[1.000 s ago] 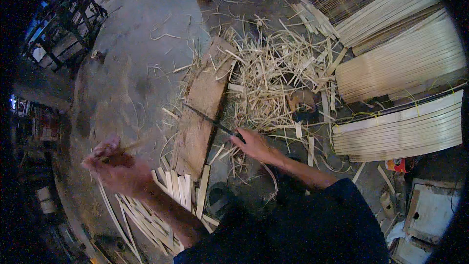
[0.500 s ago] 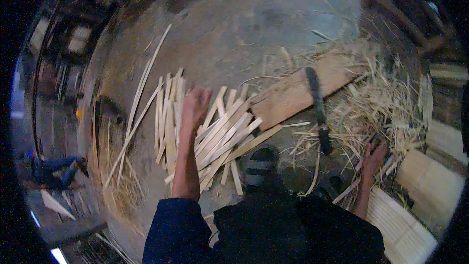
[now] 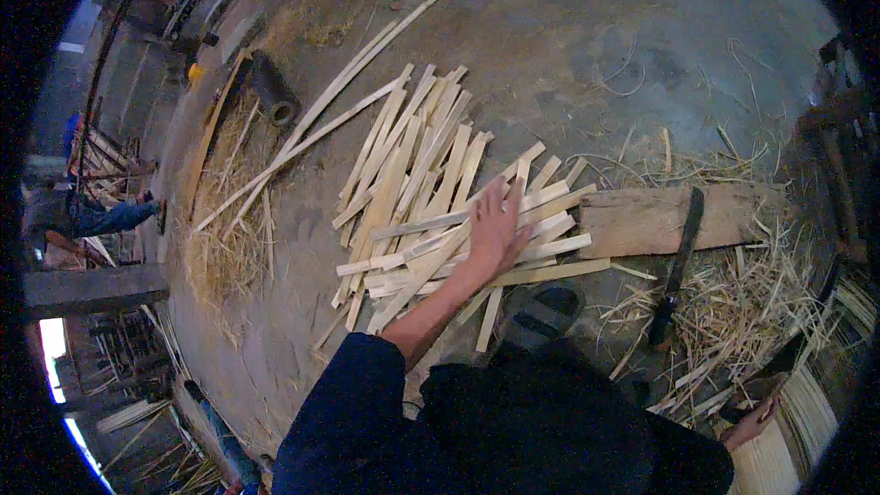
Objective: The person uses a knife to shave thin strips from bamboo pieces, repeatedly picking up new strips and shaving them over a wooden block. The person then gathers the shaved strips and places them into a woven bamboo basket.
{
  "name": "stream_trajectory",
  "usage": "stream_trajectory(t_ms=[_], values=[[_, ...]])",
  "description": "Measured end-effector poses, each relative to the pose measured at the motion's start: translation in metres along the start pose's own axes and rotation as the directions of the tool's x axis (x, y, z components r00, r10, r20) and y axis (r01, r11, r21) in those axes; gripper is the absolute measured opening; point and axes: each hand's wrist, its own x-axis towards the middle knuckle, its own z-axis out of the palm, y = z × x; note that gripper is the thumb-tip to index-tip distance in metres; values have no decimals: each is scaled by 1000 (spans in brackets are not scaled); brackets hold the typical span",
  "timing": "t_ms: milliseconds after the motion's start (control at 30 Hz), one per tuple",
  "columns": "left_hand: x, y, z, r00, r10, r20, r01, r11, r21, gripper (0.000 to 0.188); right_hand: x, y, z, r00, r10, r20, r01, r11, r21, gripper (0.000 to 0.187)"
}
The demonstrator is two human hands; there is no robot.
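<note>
My left hand point(image 3: 496, 231) lies over a loose pile of pale split wood strips point(image 3: 403, 174), fingers spread and touching the strips near its right side. At the lower right my right hand point(image 3: 753, 423) is partly hidden and dim. Its fingers look curled around the end of a dark blade-like tool point(image 3: 786, 355), which points up and away over the shavings. A long dark knife point(image 3: 680, 261) lies across a flat wooden board point(image 3: 628, 222), its handle toward me.
Curly wood shavings point(image 3: 742, 312) heap beside the board. Bundled pale slats point(image 3: 811, 412) lie at the far right. Two long strips point(image 3: 367, 60) stretch away beyond the pile. A dark pipe point(image 3: 273, 92) and more shavings point(image 3: 220, 229) lie left. Another person point(image 3: 101, 215) sits at the far left.
The view has swung, shifting the pile to the right. My left hand has gone from a closed shape above the strips to spread on them. My right hand has moved nearer me, away from the shavings.
</note>
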Motion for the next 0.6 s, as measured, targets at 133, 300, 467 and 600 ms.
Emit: stream_trajectory(t_ms=[133,300,467,600], values=[[-64,5,27,946,164,279,-152,986,-63,97,-5,8,26,995,-71,-70,40,929,-368,62],[-74,-5,41,977,89,194,-78,995,-61,108,-37,13,49,996,-67,62,85,930,-359,52],[-59,-2,39,965,114,234,-115,993,-6,112,-44,51,69,917,-337,213,385,616,-687,58],[-68,-31,31,955,147,256,-188,972,144,103,-46,22,108,934,-191,303,313,846,-432,59]])
